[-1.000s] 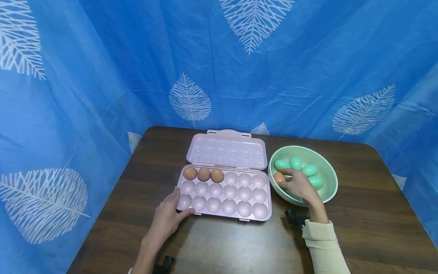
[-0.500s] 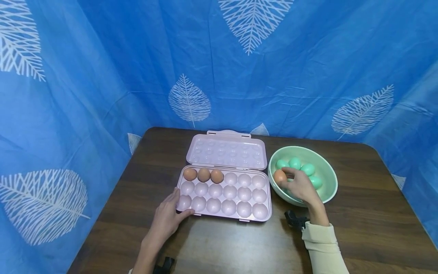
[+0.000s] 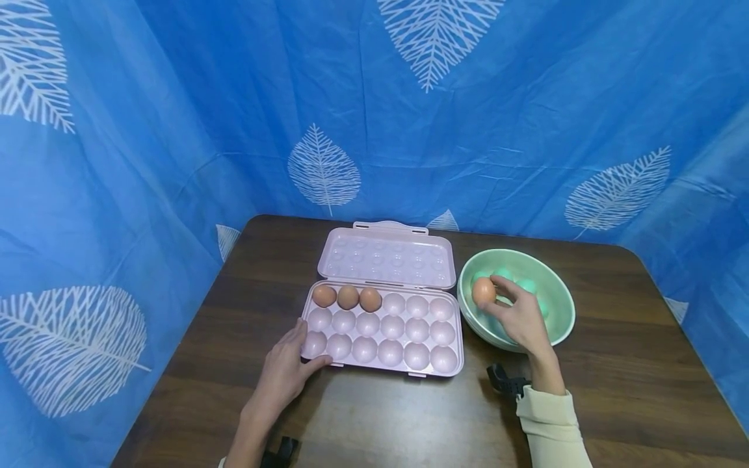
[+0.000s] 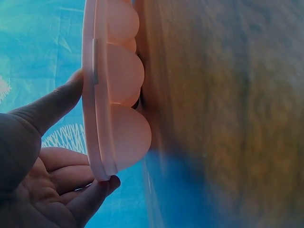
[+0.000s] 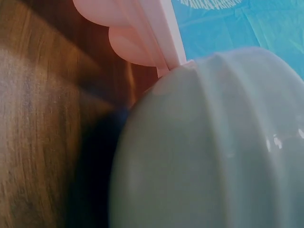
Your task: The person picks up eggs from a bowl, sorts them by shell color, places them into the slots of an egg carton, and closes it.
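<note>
Here's the right hand (image 3: 519,318), thumb and fingertips pinching a brown egg (image 3: 483,292) above the left side of the green bowl (image 3: 560,300), with green eggs (image 3: 527,285) below! Over on the egg tray (image 3: 393,327), the left hand (image 3: 283,374) grips the near left corner, thumb and fingers spread wide around its rim. Three more brown eggs (image 3: 348,297) sit in the far row, beside the laid-back lid (image 3: 386,260).
</note>
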A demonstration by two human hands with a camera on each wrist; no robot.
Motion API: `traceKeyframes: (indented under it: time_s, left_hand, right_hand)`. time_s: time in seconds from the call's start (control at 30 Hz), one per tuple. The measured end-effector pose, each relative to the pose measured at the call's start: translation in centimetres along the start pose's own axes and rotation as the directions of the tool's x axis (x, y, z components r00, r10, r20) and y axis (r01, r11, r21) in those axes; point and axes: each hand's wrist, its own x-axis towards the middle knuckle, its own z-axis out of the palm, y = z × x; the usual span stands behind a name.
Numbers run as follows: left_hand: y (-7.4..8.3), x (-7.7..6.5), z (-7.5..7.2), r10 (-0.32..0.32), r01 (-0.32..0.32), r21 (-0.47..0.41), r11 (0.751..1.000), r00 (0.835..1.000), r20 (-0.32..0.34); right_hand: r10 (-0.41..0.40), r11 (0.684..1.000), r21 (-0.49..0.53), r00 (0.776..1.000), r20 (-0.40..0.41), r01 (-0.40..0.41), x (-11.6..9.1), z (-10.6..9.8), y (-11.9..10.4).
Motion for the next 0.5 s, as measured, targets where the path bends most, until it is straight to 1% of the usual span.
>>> traceKeyframes:
  time_s: [0.1,0.2,0.27,0.37,0.43,0.5]
  left_hand:
    - [0.0,0.0,0.0,0.002,-0.002,-0.002,1.0,1.0,0.002]
    - [-0.1,0.0,0.0,-0.003,0.003,-0.002,1.0,1.0,0.0]
    - [-0.1,-0.1,-0.1,-0.008,0.008,0.001,1.0,1.0,0.002]
    - [0.0,0.0,-0.1,-0.018,0.018,0.004,1.0,1.0,0.012]
    - [0.1,0.1,-0.1,-0.022,0.022,0.007,1.0,0.999,0.022]
    - [0.2,0.1,-0.1,-0.027,0.027,0.007,1.0,0.999,0.029]
  right_hand:
    - [-0.018,0.999,0.041,0.999,-0.046,0.02,-0.3,0.2,-0.2]
    - [-0.048,0.996,0.075,0.991,-0.125,0.058,-0.5,0.7,-0.4]
    - [-0.074,0.991,0.096,0.978,-0.194,0.094,-0.7,1.1,-0.8]
    - [-0.139,0.979,0.108,0.95,-0.278,0.175,-0.9,2.0,-1.4]
    - [-0.189,0.968,0.103,0.932,-0.309,0.23,-1.0,2.6,-1.8]
    - [-0.229,0.955,0.108,0.921,-0.315,0.275,-1.1,3.4,-2.3]
